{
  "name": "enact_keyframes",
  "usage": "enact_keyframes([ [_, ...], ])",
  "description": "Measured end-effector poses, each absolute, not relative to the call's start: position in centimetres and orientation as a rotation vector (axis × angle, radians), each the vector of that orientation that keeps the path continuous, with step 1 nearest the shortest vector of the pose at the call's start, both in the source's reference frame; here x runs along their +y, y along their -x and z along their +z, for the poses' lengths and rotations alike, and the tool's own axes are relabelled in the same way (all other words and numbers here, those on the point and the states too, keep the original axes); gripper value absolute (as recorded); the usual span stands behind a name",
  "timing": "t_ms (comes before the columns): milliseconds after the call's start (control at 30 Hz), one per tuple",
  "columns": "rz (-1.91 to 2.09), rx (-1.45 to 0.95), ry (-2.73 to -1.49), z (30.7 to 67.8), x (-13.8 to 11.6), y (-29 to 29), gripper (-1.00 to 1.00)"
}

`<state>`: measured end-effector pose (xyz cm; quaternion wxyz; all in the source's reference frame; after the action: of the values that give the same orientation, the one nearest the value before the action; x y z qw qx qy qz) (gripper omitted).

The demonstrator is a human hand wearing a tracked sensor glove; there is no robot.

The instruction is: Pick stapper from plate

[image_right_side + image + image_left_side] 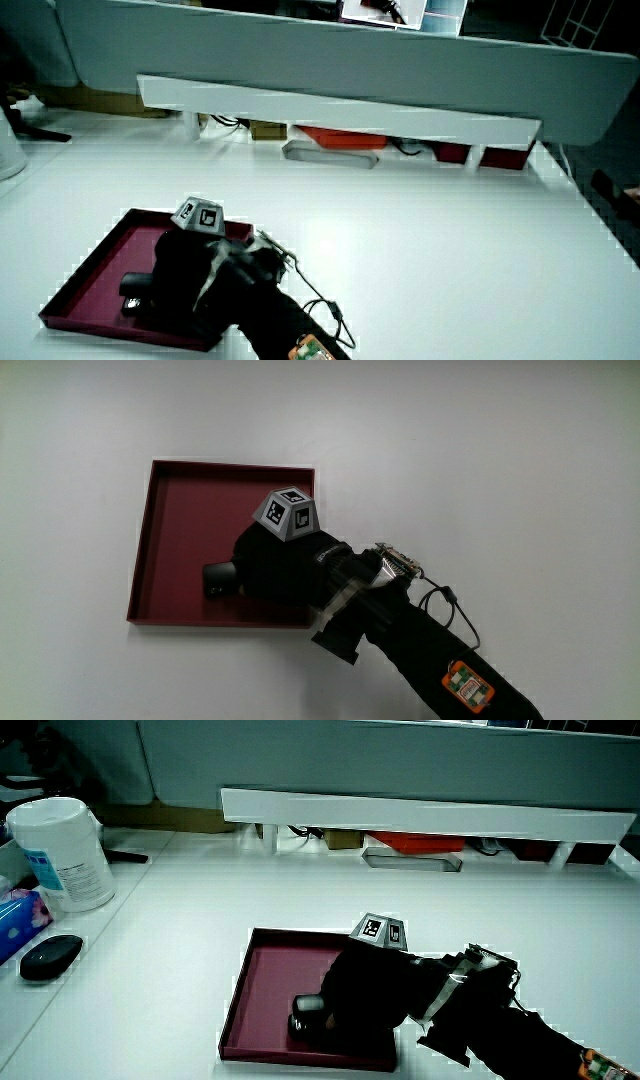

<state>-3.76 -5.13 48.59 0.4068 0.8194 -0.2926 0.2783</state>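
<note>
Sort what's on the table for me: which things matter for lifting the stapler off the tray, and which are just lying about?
Job:
- stapler, black, in the tray
- dark red tray
- hand, over the stapler

Lying about:
- white wipes canister
- black computer mouse, nearer to the person than the canister

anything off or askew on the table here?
Nothing stands out. The red tray lies flat on the table, the hand is over it on the black stapler. The wipes tub stands upright; nothing spilled or tipped.
</note>
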Motion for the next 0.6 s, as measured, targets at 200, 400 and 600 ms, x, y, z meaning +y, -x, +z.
enact_keyframes([
  [200,0.71,-0.755,-2.064,48.0,-5.1,3.8,1.0],
  [400,0.747,-0.771,-2.079,46.6,-5.8,3.0,1.0],
  [600,0.748,-0.774,-2.122,44.5,-6.5,1.4,1.0],
])
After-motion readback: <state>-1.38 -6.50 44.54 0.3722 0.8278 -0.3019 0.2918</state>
